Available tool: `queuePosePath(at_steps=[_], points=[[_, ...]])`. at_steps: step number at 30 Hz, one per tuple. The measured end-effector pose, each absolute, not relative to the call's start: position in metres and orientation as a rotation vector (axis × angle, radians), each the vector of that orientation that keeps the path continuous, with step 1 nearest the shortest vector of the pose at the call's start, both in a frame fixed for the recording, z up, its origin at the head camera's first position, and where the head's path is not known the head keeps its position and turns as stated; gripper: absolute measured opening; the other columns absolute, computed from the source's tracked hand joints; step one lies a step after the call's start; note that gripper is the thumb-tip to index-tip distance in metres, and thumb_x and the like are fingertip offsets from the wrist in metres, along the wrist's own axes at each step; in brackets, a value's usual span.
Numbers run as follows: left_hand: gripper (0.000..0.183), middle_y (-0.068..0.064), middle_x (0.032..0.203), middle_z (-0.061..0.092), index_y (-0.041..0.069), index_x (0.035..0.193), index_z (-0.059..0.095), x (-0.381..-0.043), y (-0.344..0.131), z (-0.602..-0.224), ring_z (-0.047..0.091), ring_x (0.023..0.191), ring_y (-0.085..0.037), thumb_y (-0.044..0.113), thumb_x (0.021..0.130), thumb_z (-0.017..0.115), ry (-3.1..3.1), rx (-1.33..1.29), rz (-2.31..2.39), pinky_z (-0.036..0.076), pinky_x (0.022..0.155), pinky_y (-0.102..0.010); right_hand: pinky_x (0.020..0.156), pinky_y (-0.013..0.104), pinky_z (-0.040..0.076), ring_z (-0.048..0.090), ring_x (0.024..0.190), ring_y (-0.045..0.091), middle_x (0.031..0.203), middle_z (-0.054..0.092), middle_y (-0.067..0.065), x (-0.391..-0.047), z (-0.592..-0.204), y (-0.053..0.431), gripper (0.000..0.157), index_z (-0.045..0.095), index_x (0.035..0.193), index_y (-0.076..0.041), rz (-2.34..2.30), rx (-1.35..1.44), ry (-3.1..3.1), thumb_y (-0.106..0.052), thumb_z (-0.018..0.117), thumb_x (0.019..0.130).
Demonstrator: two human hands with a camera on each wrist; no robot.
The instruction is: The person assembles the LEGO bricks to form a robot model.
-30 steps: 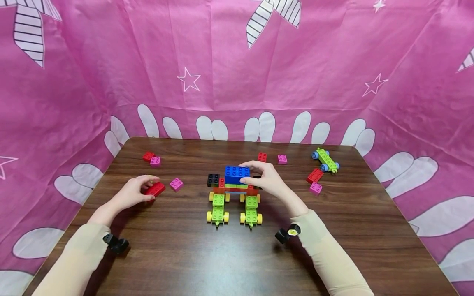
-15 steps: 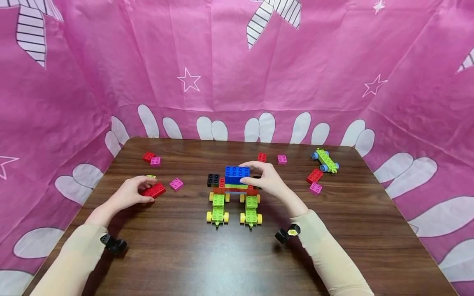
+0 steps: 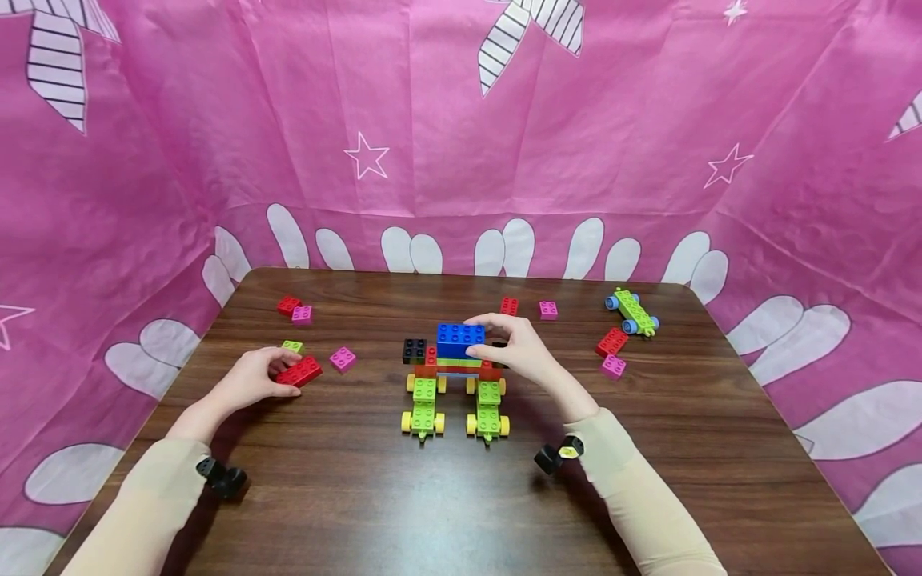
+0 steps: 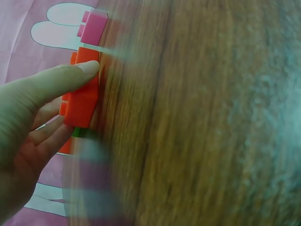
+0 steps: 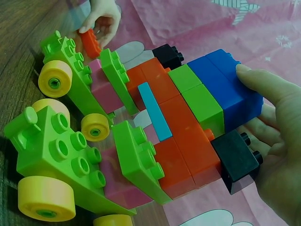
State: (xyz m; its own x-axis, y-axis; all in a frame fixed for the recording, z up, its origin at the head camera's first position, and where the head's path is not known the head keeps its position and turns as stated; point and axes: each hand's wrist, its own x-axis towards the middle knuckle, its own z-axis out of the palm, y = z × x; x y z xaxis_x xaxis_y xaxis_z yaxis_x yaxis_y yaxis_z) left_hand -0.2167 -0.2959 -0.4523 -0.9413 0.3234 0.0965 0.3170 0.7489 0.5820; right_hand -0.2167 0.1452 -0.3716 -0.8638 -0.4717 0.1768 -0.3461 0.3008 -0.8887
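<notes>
My left hand (image 3: 248,378) pinches a red building brick (image 3: 299,371) on the left of the table, the thumb (image 4: 70,77) lying along its near side. Just behind that brick a small lime brick (image 3: 292,346) shows. At the middle stands a build on two lime wheeled bases (image 3: 423,420) with yellow wheels. Blue bricks (image 3: 461,346) top it, and my right hand (image 3: 529,350) grips them from the right. Below the blue sit lime bricks (image 5: 200,99) and red bricks (image 5: 174,136). Black bricks (image 3: 414,350) stick out at either side; fingers partly hide the right one.
A pink brick (image 3: 342,358) lies right of my left hand. Behind are a red brick (image 3: 289,305) and pink brick (image 3: 302,314). Farther right lie a red brick (image 3: 611,342), a pink brick (image 3: 614,366) and a lime wheeled base (image 3: 632,312) with blue wheels.
My left hand and its red brick have shifted slightly, and the small lime brick behind has come into view. My right hand and the build stay in place.
</notes>
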Motion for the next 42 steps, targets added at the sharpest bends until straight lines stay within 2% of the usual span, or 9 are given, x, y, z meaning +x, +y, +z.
queuePosePath(at_steps=[6, 12, 21, 28, 36, 42], points=[[0.05, -0.015, 0.092, 0.068, -0.007, 0.108, 0.065, -0.217, -0.295, -0.454, 0.063, 0.081, -0.023, 0.017, 0.069, 0.086, 2.932, 0.473, 0.932, 0.052, 0.071, -0.032, 0.081, 0.031, 0.056, 0.066, 0.097, 0.025, 0.111, 0.069, 0.013, -0.229, -0.39, 0.149, 0.037, 0.064, 0.121, -0.007, -1.618, -0.781, 2.462, -0.012, 0.073, 0.086], [0.046, -0.016, 0.094, 0.068, -0.007, 0.109, 0.065, -0.218, -0.295, -0.455, 0.064, 0.083, -0.025, 0.016, 0.073, 0.083, 2.918, 0.432, 0.916, 0.052, 0.075, -0.037, 0.08, 0.033, 0.057, 0.066, 0.096, 0.024, 0.11, 0.07, 0.011, -0.228, -0.39, 0.149, 0.036, 0.066, 0.12, -0.01, -1.627, -0.806, 2.46, -0.018, 0.074, 0.086], [0.044, -0.022, 0.101, 0.068, -0.007, 0.113, 0.065, -0.215, -0.288, -0.444, 0.065, 0.09, -0.031, 0.014, 0.077, 0.08, 2.941, 0.477, 0.908, 0.053, 0.08, -0.046, 0.08, 0.031, 0.056, 0.066, 0.096, 0.026, 0.11, 0.069, 0.012, -0.229, -0.391, 0.149, 0.037, 0.065, 0.121, -0.008, -1.632, -0.779, 2.451, -0.015, 0.073, 0.086], [0.044, -0.023, 0.105, 0.068, -0.007, 0.115, 0.064, -0.217, -0.279, -0.425, 0.064, 0.094, -0.034, 0.011, 0.078, 0.079, 2.984, 0.613, 0.956, 0.052, 0.082, -0.05, 0.079, 0.03, 0.056, 0.065, 0.099, 0.033, 0.114, 0.067, 0.019, -0.224, -0.382, 0.146, 0.039, 0.063, 0.123, -0.001, -1.607, -0.736, 2.453, -0.007, 0.071, 0.086], [0.043, -0.02, 0.108, 0.069, -0.003, 0.116, 0.065, -0.223, -0.256, -0.406, 0.063, 0.093, -0.029, 0.01, 0.077, 0.08, 3.031, 0.706, 1.051, 0.051, 0.081, -0.049, 0.086, 0.042, 0.055, 0.064, 0.101, 0.034, 0.117, 0.066, 0.021, -0.21, -0.361, 0.143, 0.037, 0.063, 0.122, 0.002, -1.599, -0.759, 2.459, -0.006, 0.071, 0.086], [0.042, -0.017, 0.109, 0.069, -0.001, 0.116, 0.066, -0.228, -0.236, -0.397, 0.063, 0.096, -0.027, 0.01, 0.078, 0.079, 3.04, 0.84, 1.103, 0.053, 0.081, -0.048, 0.087, 0.043, 0.055, 0.064, 0.103, 0.033, 0.118, 0.066, 0.019, -0.209, -0.36, 0.143, 0.037, 0.063, 0.122, 0.001, -1.597, -0.753, 2.465, -0.007, 0.071, 0.086]])
